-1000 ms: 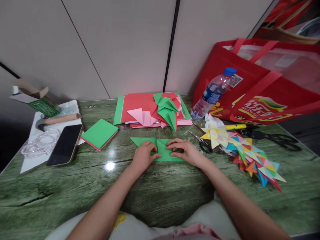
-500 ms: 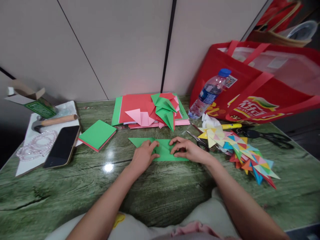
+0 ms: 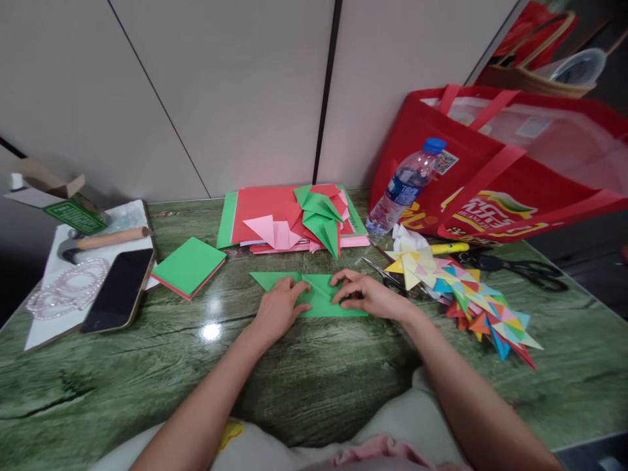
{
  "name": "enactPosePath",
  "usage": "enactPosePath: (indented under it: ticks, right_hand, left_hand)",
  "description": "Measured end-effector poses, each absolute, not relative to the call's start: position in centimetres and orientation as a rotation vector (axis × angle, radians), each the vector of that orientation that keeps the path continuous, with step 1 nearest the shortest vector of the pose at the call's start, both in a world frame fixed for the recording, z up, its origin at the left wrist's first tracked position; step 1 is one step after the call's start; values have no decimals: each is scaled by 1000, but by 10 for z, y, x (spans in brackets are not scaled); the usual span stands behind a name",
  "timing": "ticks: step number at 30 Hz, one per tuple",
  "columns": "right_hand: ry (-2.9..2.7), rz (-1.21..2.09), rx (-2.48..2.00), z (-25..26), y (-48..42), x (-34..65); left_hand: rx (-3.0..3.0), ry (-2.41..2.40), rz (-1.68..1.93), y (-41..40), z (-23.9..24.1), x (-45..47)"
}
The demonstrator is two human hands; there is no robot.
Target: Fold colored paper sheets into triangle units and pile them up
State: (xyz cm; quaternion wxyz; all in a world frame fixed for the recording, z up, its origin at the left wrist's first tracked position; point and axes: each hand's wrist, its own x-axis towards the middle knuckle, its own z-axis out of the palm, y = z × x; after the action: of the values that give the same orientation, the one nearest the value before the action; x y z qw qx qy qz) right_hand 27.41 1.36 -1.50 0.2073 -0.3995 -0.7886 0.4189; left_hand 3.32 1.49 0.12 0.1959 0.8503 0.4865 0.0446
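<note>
A folded green sheet of origami paper (image 3: pixel 321 302) lies flat on the table in front of me. Its left end runs out to a point and the right part is a straight strip. My left hand (image 3: pixel 279 303) holds the left half down, with curled fingers and the thumb on the paper. At the right end, my right hand (image 3: pixel 367 296) grips the paper with bent fingers and thumb. Both hands hide parts of the folds. Just behind lie folded green pieces (image 3: pixel 322 216) and a folded pink piece (image 3: pixel 271 232) on a stack of coloured paper (image 3: pixel 255 201).
Left of the hands are green square sheets (image 3: pixel 190 265), a phone (image 3: pixel 119 291), a hammer (image 3: pixel 110 239), a beaded strand (image 3: pixel 69 288) and a small box (image 3: pixel 73 212). To the right lie scissors (image 3: pixel 527 269) and a multicoloured paper chain (image 3: pixel 483 301). A bottle (image 3: pixel 405 190) leans against a red bag (image 3: pixel 471 163).
The camera view has shifted slightly. Both hands stay on the green paper in nearly the same pose, and I see no clear change in its folds.
</note>
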Motion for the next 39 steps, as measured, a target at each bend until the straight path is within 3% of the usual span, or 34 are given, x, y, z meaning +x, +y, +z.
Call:
enactPosePath:
  ticks: [39]
  right_hand:
    - [-2246, 1222, -1091, -10, 16, 279]
  left_hand:
    - [2350, 1357, 142, 17, 1, 34]
